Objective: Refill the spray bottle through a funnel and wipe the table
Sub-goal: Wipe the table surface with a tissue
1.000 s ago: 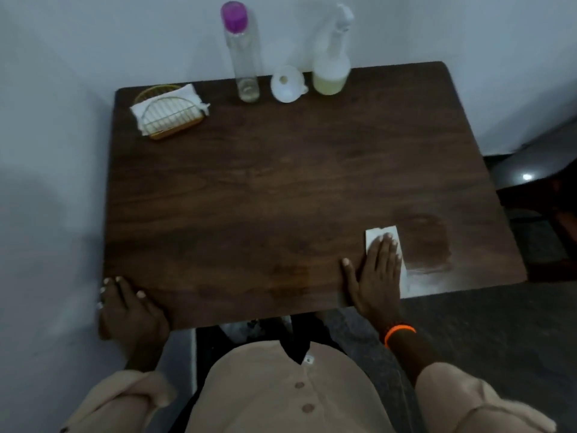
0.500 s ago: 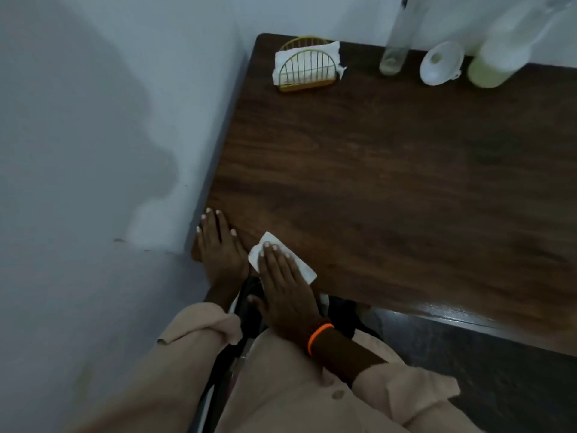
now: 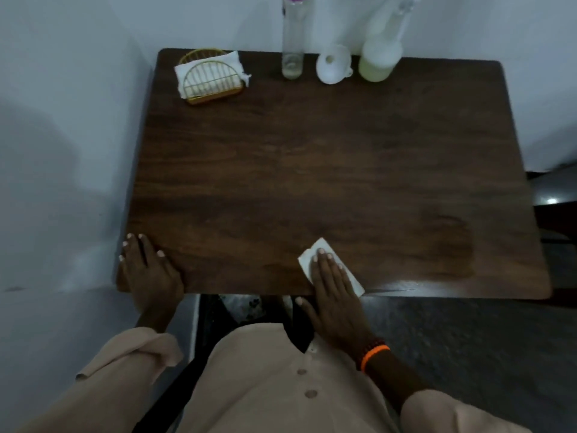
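At near table (image 3: 312, 170) edge: folded tissue (image 3: 321, 249) under right hand (image 3: 332, 295), fingers flat, pressing down

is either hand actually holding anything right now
Nothing is gripped. The right hand presses a folded white paper napkin flat on the dark wooden table; the left hand rests on its corner.

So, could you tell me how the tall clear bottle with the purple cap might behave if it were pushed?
The tall clear bottle with the purple cap looks narrow for its height, so it probably tips easily. It seems nearly empty, so likely light. Tipped, its round body would probably roll.
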